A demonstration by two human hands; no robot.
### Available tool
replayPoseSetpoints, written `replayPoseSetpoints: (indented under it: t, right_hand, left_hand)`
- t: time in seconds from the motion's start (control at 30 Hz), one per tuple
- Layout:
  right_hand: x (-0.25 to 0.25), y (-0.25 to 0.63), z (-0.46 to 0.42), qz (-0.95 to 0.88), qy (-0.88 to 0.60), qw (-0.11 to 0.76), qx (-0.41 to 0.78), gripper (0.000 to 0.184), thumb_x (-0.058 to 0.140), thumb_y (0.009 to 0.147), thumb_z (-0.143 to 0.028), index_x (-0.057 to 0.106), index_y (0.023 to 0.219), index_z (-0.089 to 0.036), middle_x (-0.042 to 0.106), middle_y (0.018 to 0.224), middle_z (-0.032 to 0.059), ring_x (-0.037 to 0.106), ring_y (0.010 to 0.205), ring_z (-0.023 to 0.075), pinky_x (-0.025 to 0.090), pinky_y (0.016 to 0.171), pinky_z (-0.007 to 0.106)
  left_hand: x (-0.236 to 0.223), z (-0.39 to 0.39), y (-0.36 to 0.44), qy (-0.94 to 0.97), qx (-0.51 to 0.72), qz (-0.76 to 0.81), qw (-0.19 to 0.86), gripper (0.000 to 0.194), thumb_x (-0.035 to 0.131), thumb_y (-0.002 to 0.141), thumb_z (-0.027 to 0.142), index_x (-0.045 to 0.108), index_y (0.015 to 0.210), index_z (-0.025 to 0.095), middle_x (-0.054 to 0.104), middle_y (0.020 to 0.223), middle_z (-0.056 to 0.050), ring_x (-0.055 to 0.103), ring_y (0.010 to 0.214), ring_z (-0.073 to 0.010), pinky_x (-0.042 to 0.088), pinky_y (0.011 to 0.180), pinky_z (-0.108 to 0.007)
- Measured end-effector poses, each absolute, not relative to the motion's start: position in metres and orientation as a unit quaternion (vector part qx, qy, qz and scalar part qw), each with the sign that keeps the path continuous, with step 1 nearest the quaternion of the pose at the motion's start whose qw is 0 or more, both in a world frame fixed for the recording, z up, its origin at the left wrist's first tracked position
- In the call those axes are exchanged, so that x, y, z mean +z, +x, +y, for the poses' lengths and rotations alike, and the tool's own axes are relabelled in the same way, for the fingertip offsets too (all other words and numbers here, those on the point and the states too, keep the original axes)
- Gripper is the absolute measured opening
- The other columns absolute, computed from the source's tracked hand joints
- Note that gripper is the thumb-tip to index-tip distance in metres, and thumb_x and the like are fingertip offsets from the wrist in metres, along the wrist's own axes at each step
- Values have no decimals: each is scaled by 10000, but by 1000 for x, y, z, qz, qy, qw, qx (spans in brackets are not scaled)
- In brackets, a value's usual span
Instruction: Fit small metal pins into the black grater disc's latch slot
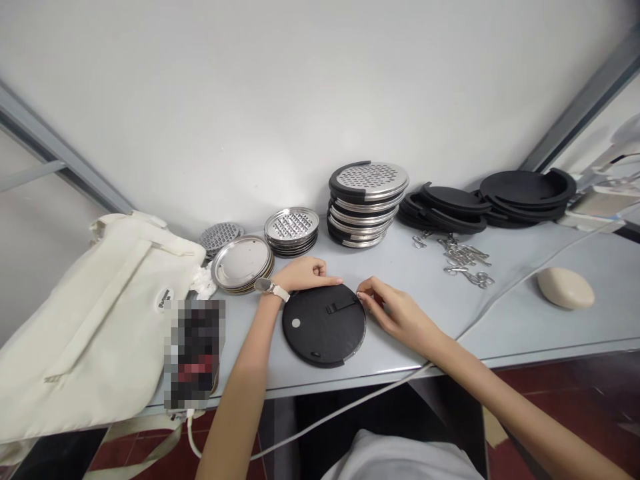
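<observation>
A round black plastic disc (320,333) lies on the table in front of me, with a light round dot on its left and a slotted strip near its upper right. My left hand (307,272), with a watch at the wrist, holds the disc's far edge. Its thumb stretches along the rim and its other fingers curl in. At the disc's right edge, my right hand (393,307) is closed in a pinch. Whatever sits between those fingertips is too small to make out.
Behind stand stacked round graters (367,207), grater plates (291,230), plain metal discs (243,263) and black holders (525,193). Metal hooks (465,257), a beige rounded object (566,288) and a white cable (500,293) are right. A cream bag (100,313) and blurred phone (195,353) lie left.
</observation>
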State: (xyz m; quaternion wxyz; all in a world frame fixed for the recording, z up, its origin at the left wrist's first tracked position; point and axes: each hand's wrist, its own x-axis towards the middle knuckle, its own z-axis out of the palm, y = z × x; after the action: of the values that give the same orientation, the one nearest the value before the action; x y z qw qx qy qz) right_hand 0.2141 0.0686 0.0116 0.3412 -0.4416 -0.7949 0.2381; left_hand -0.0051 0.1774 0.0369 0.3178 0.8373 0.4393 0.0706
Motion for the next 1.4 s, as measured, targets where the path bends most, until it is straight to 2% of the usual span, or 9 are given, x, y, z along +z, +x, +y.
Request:
replayPoseSetpoints:
  t: [0.2, 0.37, 0.5, 0.73, 1.1, 1.4]
  right_hand:
    - [8, 214, 70, -784, -459, 339, 246, 129, 380, 998, -252, 459, 1097, -227, 595, 737, 4, 609, 641, 178, 491, 638, 295]
    - [5, 214, 72, -788, -439, 349, 254, 208, 391, 991, -206, 455, 1188, -223, 650, 921, 66, 646, 822, 202, 523, 746, 335]
    - [3, 215, 73, -808, -410, 352, 232, 247, 381, 993, -179, 495, 1204, -235, 617, 987, 82, 630, 916, 211, 524, 813, 354]
    - [1, 217, 73, -831, -405, 315, 216, 363, 341, 985, -140, 520, 1288, -229, 534, 941, 77, 601, 818, 193, 533, 776, 343]
    - [1, 217, 74, -837, -390, 319, 213, 381, 350, 986, -156, 541, 1310, -213, 548, 949, 91, 592, 842, 198, 532, 798, 356]
    - [1, 218, 73, -830, -414, 313, 204, 368, 398, 954, -136, 547, 1285, -198, 556, 895, 76, 599, 795, 201, 539, 751, 357]
  left_hand:
    - [36, 178, -5, 840, 67, 437, 315, 487, 620, 731, 656, 536, 646, 184, 508, 617, 39, 427, 582, -112, 282, 540, -242]
    - [33, 180, -6, 842, 70, 434, 314, 484, 623, 727, 654, 542, 649, 183, 508, 616, 37, 425, 581, -113, 276, 538, -244]
    - [34, 179, -6, 842, 71, 433, 315, 488, 625, 721, 656, 540, 642, 182, 508, 610, 38, 425, 574, -111, 281, 536, -245]
    - [36, 178, -5, 842, 71, 435, 312, 507, 607, 726, 675, 543, 640, 179, 515, 615, 35, 435, 583, -114, 285, 537, -244]
    - [36, 178, -5, 842, 68, 436, 312, 497, 614, 725, 667, 549, 648, 180, 515, 618, 37, 429, 577, -112, 283, 538, -245]
    - [34, 179, -6, 844, 68, 433, 308, 508, 606, 728, 677, 534, 646, 181, 503, 615, 38, 424, 583, -112, 286, 546, -246]
